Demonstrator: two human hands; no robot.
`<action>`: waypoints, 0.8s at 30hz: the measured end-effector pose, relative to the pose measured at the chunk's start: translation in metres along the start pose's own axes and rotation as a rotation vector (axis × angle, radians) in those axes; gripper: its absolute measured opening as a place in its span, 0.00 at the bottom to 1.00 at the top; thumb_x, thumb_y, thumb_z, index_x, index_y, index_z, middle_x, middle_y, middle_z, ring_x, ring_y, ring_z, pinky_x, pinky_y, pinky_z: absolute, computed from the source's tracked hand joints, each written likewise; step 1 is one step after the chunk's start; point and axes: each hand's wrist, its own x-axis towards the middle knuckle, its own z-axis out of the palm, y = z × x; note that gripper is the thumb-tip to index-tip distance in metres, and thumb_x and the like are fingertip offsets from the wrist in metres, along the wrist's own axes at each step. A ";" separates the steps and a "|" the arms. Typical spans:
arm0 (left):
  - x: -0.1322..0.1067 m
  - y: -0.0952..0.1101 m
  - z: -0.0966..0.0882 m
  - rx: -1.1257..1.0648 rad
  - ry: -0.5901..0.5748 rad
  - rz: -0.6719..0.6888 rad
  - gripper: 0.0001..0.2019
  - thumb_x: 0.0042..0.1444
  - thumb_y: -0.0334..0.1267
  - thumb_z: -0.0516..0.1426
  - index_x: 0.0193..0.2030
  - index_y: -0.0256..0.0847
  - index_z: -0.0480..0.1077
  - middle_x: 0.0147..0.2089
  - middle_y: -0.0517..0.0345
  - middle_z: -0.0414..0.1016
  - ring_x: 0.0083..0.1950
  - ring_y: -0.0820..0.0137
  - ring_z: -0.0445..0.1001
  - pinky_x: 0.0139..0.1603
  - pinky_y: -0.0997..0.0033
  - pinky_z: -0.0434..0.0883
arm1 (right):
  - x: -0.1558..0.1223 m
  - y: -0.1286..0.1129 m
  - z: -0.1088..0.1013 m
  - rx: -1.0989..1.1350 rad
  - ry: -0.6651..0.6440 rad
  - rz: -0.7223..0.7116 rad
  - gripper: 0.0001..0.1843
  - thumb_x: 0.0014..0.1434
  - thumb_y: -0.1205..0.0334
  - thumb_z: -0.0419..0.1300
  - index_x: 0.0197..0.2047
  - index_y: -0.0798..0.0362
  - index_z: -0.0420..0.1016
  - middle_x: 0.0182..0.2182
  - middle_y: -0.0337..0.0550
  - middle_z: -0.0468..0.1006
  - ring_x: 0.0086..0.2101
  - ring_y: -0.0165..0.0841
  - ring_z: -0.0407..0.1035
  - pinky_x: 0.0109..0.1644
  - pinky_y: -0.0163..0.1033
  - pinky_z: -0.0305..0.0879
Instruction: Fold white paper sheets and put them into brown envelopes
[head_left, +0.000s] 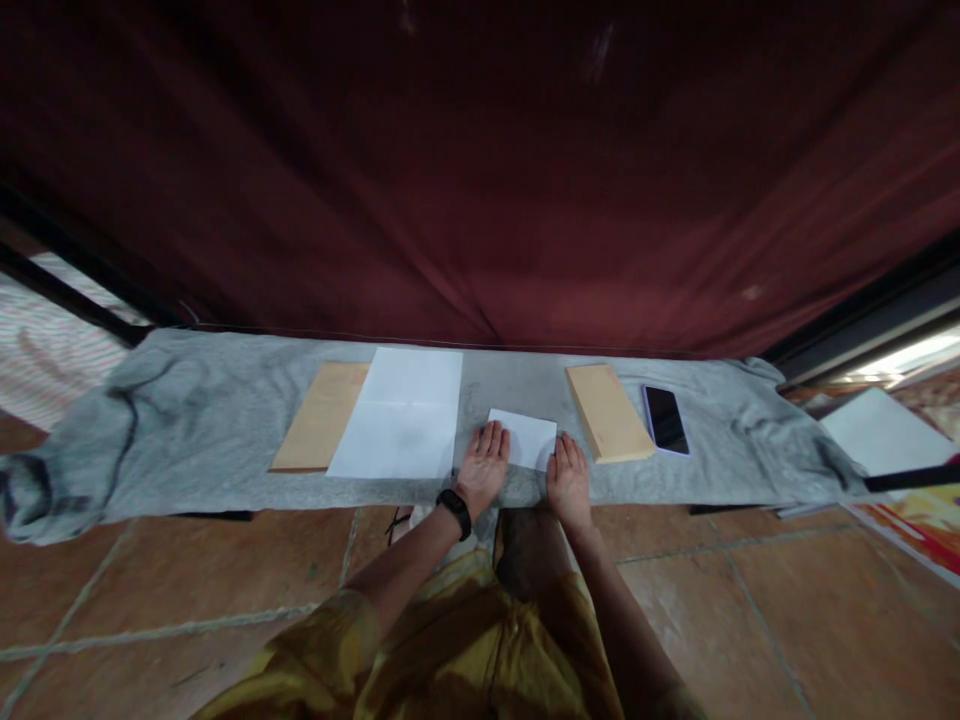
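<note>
A small folded white paper [531,440] lies on the grey cloth in front of me. My left hand [484,464] rests flat on its left edge, fingers stretched out; a black band is on that wrist. At the right edge of the paper my right hand [569,484] lies with its fingers extended, touching the side. Left of my hands is a larger white sheet [405,420] with crease lines, partly covering a brown envelope [315,420]. On the right side a stack of brown envelopes [611,415] lies at a slant.
A phone [666,420] with a purple edge lies right of the envelopes. The grey cloth [742,440] covers a narrow bench. Behind it hangs a dark red curtain [480,220]. Tiled floor [247,590] shows below. A white sheet [889,432] lies beyond the bench's right end.
</note>
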 end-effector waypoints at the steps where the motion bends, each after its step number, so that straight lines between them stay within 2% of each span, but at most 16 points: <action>1: 0.000 0.000 0.000 -0.013 -0.005 -0.001 0.29 0.63 0.26 0.44 0.72 0.32 0.57 0.74 0.36 0.55 0.77 0.56 0.50 0.74 0.47 0.53 | 0.000 0.000 0.000 0.006 0.001 0.004 0.24 0.71 0.64 0.43 0.65 0.60 0.65 0.64 0.60 0.67 0.65 0.46 0.57 0.66 0.60 0.59; 6: 0.000 -0.001 -0.004 -0.011 -0.049 -0.011 0.30 0.63 0.24 0.42 0.72 0.34 0.57 0.75 0.40 0.56 0.76 0.56 0.52 0.72 0.47 0.57 | 0.004 -0.001 0.001 0.047 0.020 0.054 0.23 0.69 0.65 0.45 0.62 0.61 0.68 0.62 0.61 0.69 0.63 0.45 0.60 0.66 0.58 0.59; 11: 0.001 -0.003 -0.003 0.018 -0.041 -0.002 0.29 0.63 0.24 0.42 0.72 0.33 0.58 0.74 0.39 0.56 0.76 0.56 0.54 0.72 0.48 0.58 | 0.012 -0.007 0.005 0.145 0.081 0.160 0.22 0.63 0.65 0.50 0.58 0.60 0.72 0.60 0.60 0.71 0.60 0.45 0.64 0.64 0.57 0.61; 15: 0.001 -0.006 0.000 0.014 -0.021 0.012 0.30 0.62 0.23 0.43 0.71 0.33 0.59 0.74 0.39 0.57 0.75 0.57 0.56 0.72 0.51 0.59 | 0.023 -0.011 0.004 0.296 0.112 0.270 0.20 0.59 0.63 0.53 0.52 0.58 0.73 0.55 0.60 0.74 0.56 0.46 0.68 0.61 0.56 0.63; 17: 0.000 -0.007 0.001 0.006 0.004 0.011 0.29 0.62 0.22 0.44 0.71 0.33 0.59 0.74 0.40 0.58 0.75 0.58 0.56 0.72 0.53 0.59 | 0.027 -0.013 0.001 0.429 0.103 0.359 0.19 0.57 0.61 0.54 0.50 0.56 0.74 0.50 0.57 0.77 0.51 0.45 0.70 0.59 0.55 0.66; 20: -0.001 -0.008 0.003 -0.013 0.042 0.006 0.28 0.63 0.23 0.45 0.70 0.34 0.60 0.73 0.42 0.59 0.74 0.59 0.57 0.72 0.54 0.59 | 0.029 -0.017 -0.003 0.687 0.053 0.507 0.19 0.56 0.57 0.56 0.49 0.53 0.72 0.40 0.48 0.80 0.42 0.41 0.74 0.50 0.50 0.72; 24: -0.002 -0.010 0.005 -0.037 0.070 -0.001 0.27 0.63 0.24 0.45 0.69 0.34 0.61 0.73 0.42 0.60 0.74 0.60 0.59 0.73 0.55 0.59 | 0.024 -0.023 -0.002 0.871 -0.034 0.627 0.22 0.56 0.53 0.56 0.52 0.53 0.70 0.30 0.41 0.79 0.27 0.38 0.75 0.29 0.42 0.74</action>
